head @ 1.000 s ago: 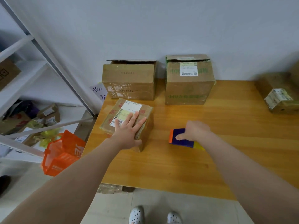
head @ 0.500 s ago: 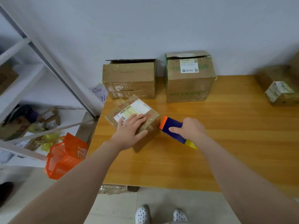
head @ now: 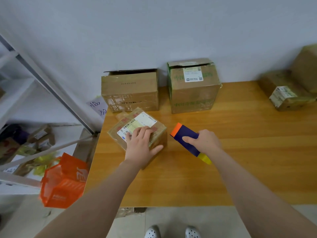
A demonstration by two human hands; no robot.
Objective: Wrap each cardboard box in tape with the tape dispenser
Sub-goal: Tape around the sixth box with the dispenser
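Tabletop [head: 240,169]: honey-coloured wood grain, glossy, pushed flush against a plain pale wall [head: 154,31].

Small cardboard box [head: 145,120]: near the table's left edge, turned at an angle, film-wrapped, white shipping label and barcode facing up.

Left hand [head: 140,145]: palm down on top of the small cardboard box, fingers nearly straight and spread over the label, thumb out along the near right edge; pressing, not curled round anything.

Tape dispenser [head: 187,134]: navy body, orange end pointing away, yellow end towards the person; just right of the small cardboard box, a narrow gap between. Contact with the tabletop not discernible.

Right hand [head: 204,141]: wrapped over the tape dispenser, fingers and thumb curled round its body in a firm grip.

Open-topped carton [head: 130,90]: at the back against the wall, flaps loose, old tape across the front.

Green-printed carton [head: 193,93]: beside it to the right, taller, white label on top, clear tape wrinkled over the sides.

Labelled parcel [head: 288,98]: far right of the table, well apart from the others, blurred; a larger brown box [head: 307,69] behind it.

White metal shelving [head: 17,93]: left of the table, lower shelf cluttered with small parcels.

Handwritten paper note [head: 98,107]: between shelving and table, against the wall.

Orange bag [head: 63,181]: beside the table's left corner.

Pale tiled floor [head: 171,220]: white perforated shoes [head: 152,231] at the bottom edge.
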